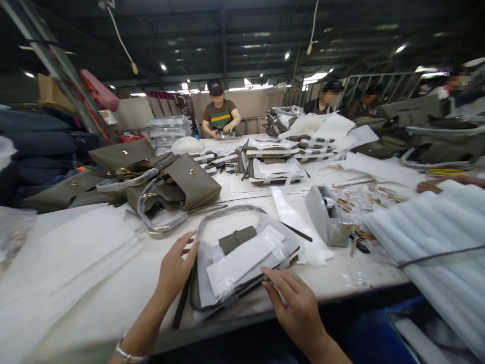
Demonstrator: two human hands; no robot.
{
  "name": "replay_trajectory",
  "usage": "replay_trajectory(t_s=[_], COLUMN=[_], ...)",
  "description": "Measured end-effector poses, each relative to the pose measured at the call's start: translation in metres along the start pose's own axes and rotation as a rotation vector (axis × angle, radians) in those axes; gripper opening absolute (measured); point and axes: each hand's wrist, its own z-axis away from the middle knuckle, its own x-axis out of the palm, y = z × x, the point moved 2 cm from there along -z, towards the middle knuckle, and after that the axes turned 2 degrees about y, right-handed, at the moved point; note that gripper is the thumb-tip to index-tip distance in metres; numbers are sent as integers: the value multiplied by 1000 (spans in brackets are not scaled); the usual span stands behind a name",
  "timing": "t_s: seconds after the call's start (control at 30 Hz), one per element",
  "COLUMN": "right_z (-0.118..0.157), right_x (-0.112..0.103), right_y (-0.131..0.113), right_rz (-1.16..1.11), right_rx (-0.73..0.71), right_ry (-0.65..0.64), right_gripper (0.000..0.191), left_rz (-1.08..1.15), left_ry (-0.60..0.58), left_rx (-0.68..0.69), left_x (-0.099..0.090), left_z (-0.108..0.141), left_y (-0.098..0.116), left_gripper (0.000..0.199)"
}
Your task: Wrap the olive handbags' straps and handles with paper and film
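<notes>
A flat olive bag wrapped in white foam sheet lies at the table's front edge. On top of it are a white folded sheet under clear tape and a small rolled olive piece. My left hand touches the bag's left side near the wrapped handle, fingers apart. My right hand is at the bag's front right edge, with thumb and forefinger pinched on that edge. Dark straps stick out at the bag's left and right.
Olive bags lie at the left behind white sheets. A grey tape dispenser stands at the right, beside a foam stack. Wrapped bags are piled farther back. Several people work around the table; one hand shows at the right.
</notes>
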Motion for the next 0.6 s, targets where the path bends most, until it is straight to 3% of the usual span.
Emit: replay_trajectory(t_s=[0.1,0.2,0.3,0.37,0.43,0.5,0.57,0.6], right_z=[9,11,8,5,-1,-11,-27,-37], right_x=[2,6,8,11,15,17,15,11], right_y=[7,10,7,6,7,11,17,21], right_rz=[-50,-151,-308,-446,-601,-671,-599,-515], right_rx=[309,517,614,675,708,691,620,566], right_ry=[-113,-183,-145,-113,-94,-101,-190,-245], right_gripper=[47,58,59,60,60,65,63,56], left_rz=[23,265,678,934,1078,1070,984,932], left_ry=[-175,-313,-368,-265,-148,-18,125,163], left_rx=[-263,-457,-682,-742,-640,-434,-190,-151], left_x=[19,37,43,34,17,-3,-18,-21], left_z=[-44,-69,-74,-73,-67,-58,-46,-39], left_y=[-31,-44,-31,-5,31,70,101,109], left_gripper=[61,63,47,39,42,45,43,42])
